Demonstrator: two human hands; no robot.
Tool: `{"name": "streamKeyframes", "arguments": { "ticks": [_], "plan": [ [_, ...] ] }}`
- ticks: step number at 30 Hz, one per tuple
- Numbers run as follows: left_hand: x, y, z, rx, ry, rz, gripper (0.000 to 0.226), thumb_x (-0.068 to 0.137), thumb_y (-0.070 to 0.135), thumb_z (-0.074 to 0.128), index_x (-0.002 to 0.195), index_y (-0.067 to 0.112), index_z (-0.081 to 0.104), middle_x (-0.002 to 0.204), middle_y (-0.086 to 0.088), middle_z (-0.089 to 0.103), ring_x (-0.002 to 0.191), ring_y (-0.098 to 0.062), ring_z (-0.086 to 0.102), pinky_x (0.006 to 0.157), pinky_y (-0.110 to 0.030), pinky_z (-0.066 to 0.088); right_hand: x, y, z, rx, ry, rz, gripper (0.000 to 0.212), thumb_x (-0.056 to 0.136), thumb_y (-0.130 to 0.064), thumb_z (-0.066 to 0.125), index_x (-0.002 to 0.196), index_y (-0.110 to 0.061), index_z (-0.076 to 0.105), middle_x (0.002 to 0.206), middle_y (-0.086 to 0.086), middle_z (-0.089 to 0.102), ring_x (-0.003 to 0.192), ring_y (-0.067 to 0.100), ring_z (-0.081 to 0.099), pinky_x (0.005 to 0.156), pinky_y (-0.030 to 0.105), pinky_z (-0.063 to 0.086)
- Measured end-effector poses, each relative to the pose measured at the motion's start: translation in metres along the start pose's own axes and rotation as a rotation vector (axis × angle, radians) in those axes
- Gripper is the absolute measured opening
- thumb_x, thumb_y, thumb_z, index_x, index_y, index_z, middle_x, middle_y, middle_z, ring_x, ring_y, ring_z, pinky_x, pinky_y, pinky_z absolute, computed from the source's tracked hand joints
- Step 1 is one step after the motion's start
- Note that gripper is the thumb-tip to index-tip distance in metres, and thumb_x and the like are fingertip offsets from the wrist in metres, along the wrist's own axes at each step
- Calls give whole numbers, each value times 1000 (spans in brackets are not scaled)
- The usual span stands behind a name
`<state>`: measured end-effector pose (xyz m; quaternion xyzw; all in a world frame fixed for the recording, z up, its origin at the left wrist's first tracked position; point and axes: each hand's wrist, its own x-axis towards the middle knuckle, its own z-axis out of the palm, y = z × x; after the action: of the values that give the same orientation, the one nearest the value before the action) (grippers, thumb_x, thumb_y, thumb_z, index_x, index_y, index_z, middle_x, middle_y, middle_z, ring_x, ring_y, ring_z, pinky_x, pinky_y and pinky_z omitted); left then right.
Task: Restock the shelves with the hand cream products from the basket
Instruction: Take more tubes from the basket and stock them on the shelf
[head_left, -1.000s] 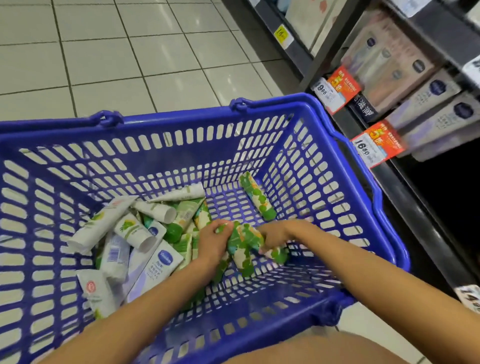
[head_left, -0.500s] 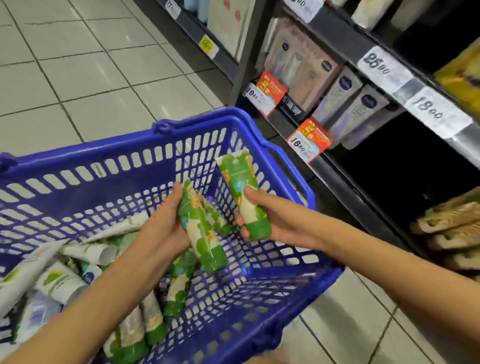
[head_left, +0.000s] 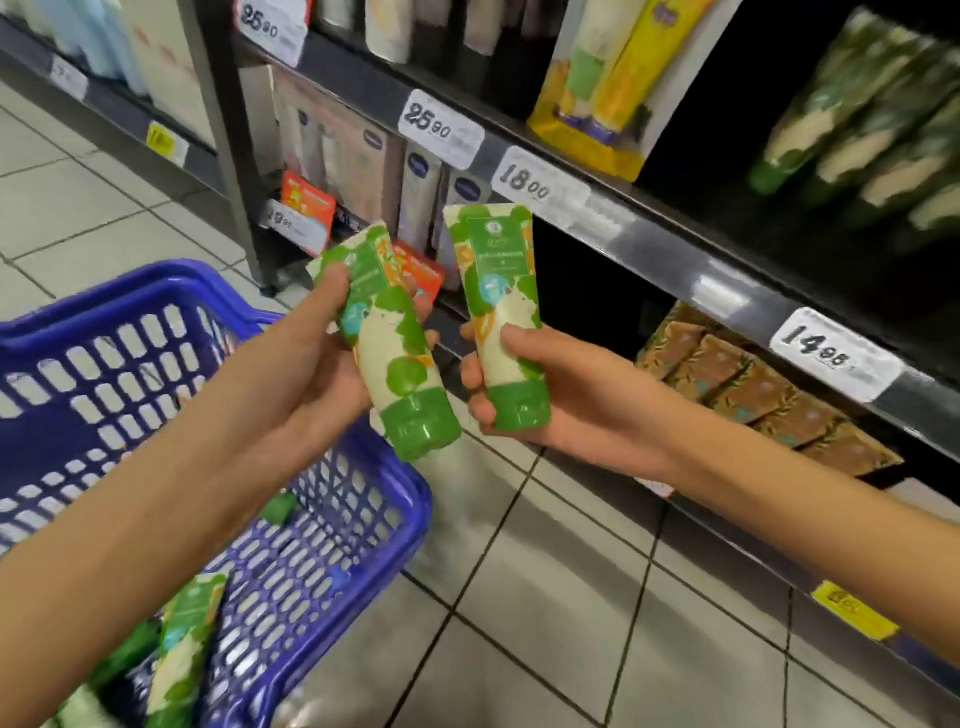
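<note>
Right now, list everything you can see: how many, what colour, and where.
green-and-cream hand cream tubes: apparently two per hand, caps down, centre.
blue plastic basket: one, lower left.
loose tubes in basket: several, green-and-cream, basket bottom.
dark metal shelving: one unit, right.
white price tags: at least four, shelf edges.
yellow packs: count unclear, upper shelf.
brown patterned boxes: several, lower shelf.
pale floor tiles: many, underfoot.
left hand: one, grips tubes.
right hand: one, grips tubes.
</note>
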<state>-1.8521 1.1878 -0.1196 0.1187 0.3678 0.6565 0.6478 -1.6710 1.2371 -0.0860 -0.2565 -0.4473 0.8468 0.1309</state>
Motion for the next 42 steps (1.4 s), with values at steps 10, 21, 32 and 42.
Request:
{"name": "streamKeyframes", "arguments": {
  "ticks": [10,21,32,42],
  "plan": [
    [-8,-33,127,381,-376,39,31,75,9,46,104,8,55,94,-9,60,77,-13,62,72,-29,50,-104,-30,-70,174,97,-288,36,83,-26,41,112,-6,50,82,7,57,69,20,57,69,26,51],
    [65,-61,252,492,-620,26,38,98,37,27,117,16,52,95,3,69,65,-9,64,60,-23,55,-150,-101,-122,-115,578,-656,64,74,-17,62,130,-4,35,83,1,61,64,15,65,60,24,55],
    [134,-55,257,293,-667,95,24,98,24,36,116,13,48,91,-2,66,75,-12,66,70,-28,58,-111,-128,-174,-101,846,-685,34,96,-5,37,129,-2,40,106,11,57,96,23,55,94,37,43],
    [150,-39,232,452,-712,121,35,99,33,30,129,16,40,89,0,61,66,-10,60,63,-24,55,-101,-132,-208,-572,1100,-597,52,89,-16,56,134,-8,29,135,10,50,122,18,49,107,35,36]
  ]
}}
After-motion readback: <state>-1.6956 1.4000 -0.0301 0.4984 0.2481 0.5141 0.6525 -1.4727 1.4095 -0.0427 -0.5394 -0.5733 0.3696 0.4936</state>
